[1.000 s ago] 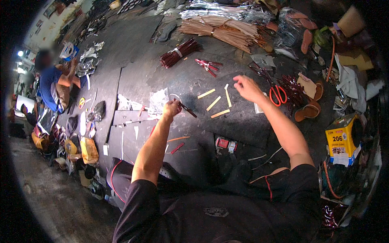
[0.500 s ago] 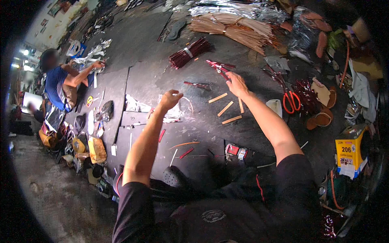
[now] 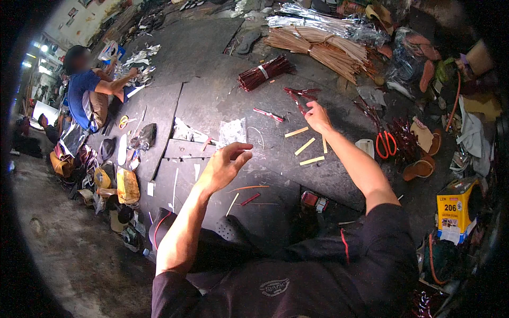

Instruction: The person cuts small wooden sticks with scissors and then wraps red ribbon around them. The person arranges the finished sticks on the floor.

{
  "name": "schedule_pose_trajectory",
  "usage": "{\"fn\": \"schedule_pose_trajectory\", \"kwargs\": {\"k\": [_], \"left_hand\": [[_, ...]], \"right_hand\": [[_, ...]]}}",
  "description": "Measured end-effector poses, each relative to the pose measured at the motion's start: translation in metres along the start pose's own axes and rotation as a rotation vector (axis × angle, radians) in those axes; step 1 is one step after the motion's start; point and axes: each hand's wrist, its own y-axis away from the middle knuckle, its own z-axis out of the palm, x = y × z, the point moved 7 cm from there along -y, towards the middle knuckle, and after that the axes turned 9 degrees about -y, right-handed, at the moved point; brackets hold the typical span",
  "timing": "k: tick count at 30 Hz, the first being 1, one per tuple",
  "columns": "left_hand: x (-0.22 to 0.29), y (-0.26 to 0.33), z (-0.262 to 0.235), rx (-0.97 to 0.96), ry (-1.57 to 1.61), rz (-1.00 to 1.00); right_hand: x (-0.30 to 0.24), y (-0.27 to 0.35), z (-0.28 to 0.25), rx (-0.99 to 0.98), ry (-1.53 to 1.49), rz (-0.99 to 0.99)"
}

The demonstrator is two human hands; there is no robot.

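Dark red strips (image 3: 293, 94) lie in a small loose pile on the black board (image 3: 204, 61) in the head view, and the person's right hand (image 3: 319, 117) reaches to their near end. Its fingertips meet the strips, though whether they pinch one I cannot tell. The left hand (image 3: 225, 167) hangs bare over the board, its thumb and forefinger apart with nothing between them. Between the hands, farther out, lies a short red piece (image 3: 269, 114); pale yellow strips (image 3: 305, 146) are scattered just below the right hand. Beyond the pile are a banded dark red bundle (image 3: 273, 69) and a larger tan bundle (image 3: 323, 50). Orange-handled scissors (image 3: 386, 140) rest to the right, near brown sandals (image 3: 416, 168). At far left, another person in a blue shirt (image 3: 82, 98) sits by white scraps (image 3: 143, 62).
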Motion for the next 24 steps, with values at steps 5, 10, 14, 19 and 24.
{"fn": "schedule_pose_trajectory", "kwargs": {"k": [5,10,14,19,24], "left_hand": [[-0.019,-0.022,0.021,0.002,0.304,-0.088],[0.008,-0.036,0.031,0.106,0.745,-0.019],[0.027,-0.031,0.034,0.053,0.695,0.047],[0.051,-0.008,0.023,0.091,0.543,0.092],[0.072,-0.003,0.025,0.065,0.482,0.117]], "right_hand": [[-0.106,0.092,-0.01,-0.395,-0.769,0.07],[-0.171,0.179,-0.037,-0.556,-0.842,0.009],[-0.178,0.21,-0.064,-0.529,-0.786,-0.043],[-0.083,0.18,-0.17,0.049,-0.056,-0.191],[0.033,0.214,-0.204,0.086,0.348,-0.108]]}}
